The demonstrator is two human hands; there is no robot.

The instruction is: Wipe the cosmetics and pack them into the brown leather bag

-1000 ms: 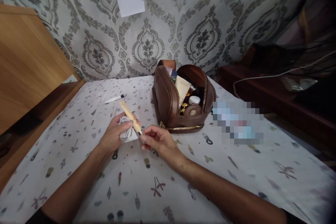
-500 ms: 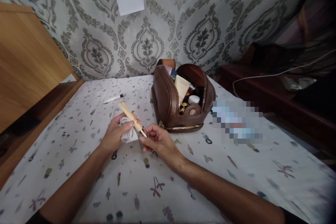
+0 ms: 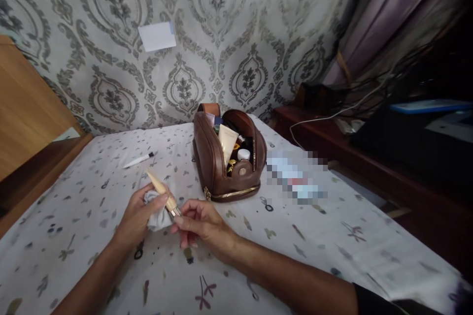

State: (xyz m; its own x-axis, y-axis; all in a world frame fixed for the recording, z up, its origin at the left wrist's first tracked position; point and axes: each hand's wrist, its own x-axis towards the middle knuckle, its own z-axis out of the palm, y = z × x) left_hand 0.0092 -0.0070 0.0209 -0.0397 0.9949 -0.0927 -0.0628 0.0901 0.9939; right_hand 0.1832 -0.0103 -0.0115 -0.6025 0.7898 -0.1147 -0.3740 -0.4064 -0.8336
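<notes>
A slim cream-yellow tube with a shiny cap lies between my hands, pointing up and to the left. My left hand closes round the tube and a crumpled white-grey cloth. The thumb and fingers of my right hand pinch the shiny cap end. Beyond my hands stands a brown leather bag, unzipped, with a cream tube, a white-lidded jar and other small items inside.
A white pen-like item with a dark tip lies left of the bag. To the bag's right is a blurred-out pale blue packet. A wooden panel stands at the left; a dark red ledge with a white cable runs along the right.
The view has turned right and up, so everything sits further left and mostly lower. The shiny cap end now sits closer against the tube, with my right hand still on it.
</notes>
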